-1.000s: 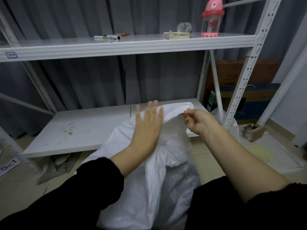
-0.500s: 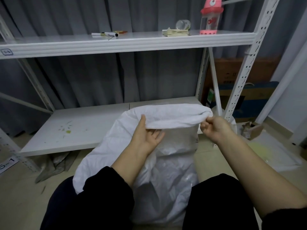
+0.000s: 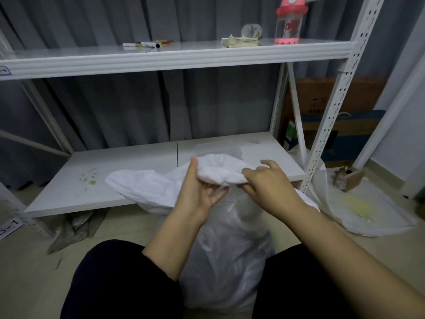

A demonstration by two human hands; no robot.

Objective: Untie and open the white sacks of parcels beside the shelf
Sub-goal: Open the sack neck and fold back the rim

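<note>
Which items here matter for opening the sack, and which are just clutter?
Job: white woven plastic sack, its rolled rim gripped by left hand and right hand.
Lying about: pink plastic drinking bottle, white marker pen, stack of yellowed papers, all on the white metal shelf; brown cardboard box behind it.

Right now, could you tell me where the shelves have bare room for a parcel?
Lower shelf: bare from its left end to the white sack, bar green stains. Upper shelf: bare between markers and paper stack; crowded around the pink bottle.
</note>
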